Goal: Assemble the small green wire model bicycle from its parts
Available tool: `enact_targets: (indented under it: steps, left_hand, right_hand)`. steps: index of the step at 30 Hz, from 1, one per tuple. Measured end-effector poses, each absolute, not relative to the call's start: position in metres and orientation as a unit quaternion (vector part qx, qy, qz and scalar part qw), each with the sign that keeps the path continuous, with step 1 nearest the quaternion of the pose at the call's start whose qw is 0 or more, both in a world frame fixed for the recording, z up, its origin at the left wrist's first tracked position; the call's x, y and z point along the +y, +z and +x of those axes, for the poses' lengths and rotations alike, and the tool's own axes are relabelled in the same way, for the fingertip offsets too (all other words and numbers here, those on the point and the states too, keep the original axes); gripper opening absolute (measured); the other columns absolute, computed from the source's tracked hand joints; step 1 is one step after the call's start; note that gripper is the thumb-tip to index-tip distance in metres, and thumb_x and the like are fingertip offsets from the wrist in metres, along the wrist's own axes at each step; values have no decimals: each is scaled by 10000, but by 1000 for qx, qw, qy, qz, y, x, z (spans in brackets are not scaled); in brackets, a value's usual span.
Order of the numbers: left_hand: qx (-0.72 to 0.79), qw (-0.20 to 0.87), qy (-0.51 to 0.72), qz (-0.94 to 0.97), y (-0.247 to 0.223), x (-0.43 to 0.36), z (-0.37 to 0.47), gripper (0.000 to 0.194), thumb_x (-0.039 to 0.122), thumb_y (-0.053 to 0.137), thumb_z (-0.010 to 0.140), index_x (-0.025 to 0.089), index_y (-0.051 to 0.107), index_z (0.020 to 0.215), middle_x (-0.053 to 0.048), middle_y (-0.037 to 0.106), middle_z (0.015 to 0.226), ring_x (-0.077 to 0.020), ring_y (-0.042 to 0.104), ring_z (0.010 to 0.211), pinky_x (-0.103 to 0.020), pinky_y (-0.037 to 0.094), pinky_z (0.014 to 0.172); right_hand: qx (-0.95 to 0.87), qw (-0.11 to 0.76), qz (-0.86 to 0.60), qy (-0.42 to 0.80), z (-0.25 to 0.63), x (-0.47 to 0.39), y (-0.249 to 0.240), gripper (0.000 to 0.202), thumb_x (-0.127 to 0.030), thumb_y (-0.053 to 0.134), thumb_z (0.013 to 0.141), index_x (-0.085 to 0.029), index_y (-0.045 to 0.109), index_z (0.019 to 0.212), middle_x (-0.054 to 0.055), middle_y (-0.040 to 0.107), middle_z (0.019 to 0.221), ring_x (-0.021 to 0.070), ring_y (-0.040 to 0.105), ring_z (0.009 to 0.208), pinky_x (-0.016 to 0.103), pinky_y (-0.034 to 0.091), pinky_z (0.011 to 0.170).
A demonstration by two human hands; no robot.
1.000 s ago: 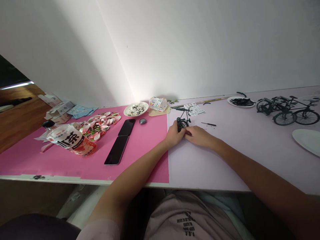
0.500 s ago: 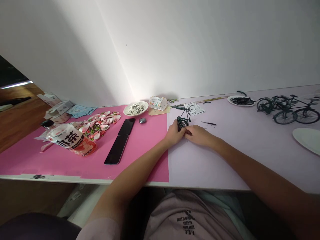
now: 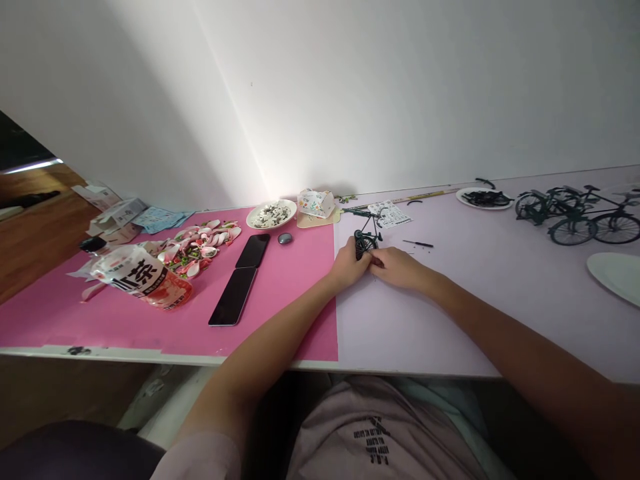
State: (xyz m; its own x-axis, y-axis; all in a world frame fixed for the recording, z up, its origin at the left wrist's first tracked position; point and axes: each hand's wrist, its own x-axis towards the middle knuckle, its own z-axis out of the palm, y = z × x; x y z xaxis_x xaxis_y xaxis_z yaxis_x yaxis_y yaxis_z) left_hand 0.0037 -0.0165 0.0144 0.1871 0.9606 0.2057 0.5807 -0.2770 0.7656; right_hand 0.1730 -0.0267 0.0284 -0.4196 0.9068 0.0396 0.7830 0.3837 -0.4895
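Note:
A small dark green model bicycle [image 3: 370, 225] stands at the middle of the table, its near wheel between my hands. My left hand [image 3: 349, 264] is closed around the left side of that wheel. From the right, my right hand [image 3: 400, 268] has its fingers pinched together at the wheel's lower edge, against the left fingertips. My fingers hide the lower part of the wheel and any small part there. A thin black screwdriver [image 3: 419, 244] lies to the right of my right hand, and a printed white sheet [image 3: 393, 215] lies behind the bicycle.
More model bicycles [image 3: 580, 213] stand at the right, near a plate of black parts [image 3: 484, 206] and a white plate [image 3: 617, 275]. On the pink left side are two phones [image 3: 233, 297], a drink bottle [image 3: 143, 275], pink-and-white pieces [image 3: 200, 243], a bowl [image 3: 271, 225] and small boxes [image 3: 117, 215].
Both hands stay at the bicycle's near wheel, with only a slight shift of the fingers. The whole view has moved a little; nothing else visibly differs.

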Motion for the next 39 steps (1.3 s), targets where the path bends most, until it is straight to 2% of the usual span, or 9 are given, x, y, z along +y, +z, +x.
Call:
enact_targets:
  steps: [16,30,39]
  left_hand:
    - [529,263,341,731,14,-15,3,180,276,560,909,237,384,913,-38,639,836,-207,586,761,-302,401,678]
    - [538,270,334,726,19,-18,5,119,252,557,921,209,466,984,-63,669,876,-209,583,773,-317,441,739]
    - [537,265,330,730,20,-19,4,125,252,548,933,221,428,948,-40,635,825,-193,554,741,-299,413,706]
  right_hand:
    - [-821,144,-520,186,172,-28,32,173,-317,561,939,-223,553,795,50,710,836,191,620,702,282,382,619]
    - [-818,151,-517,201,172,-31,35,178,-321,569,945,-218,575,799,49,723,837,191,622,701,279,376,615]
    - [-816,147,-520,205,171,-32,38,173,-304,566,941,-216,598,795,55,714,820,196,612,696,288,373,614]
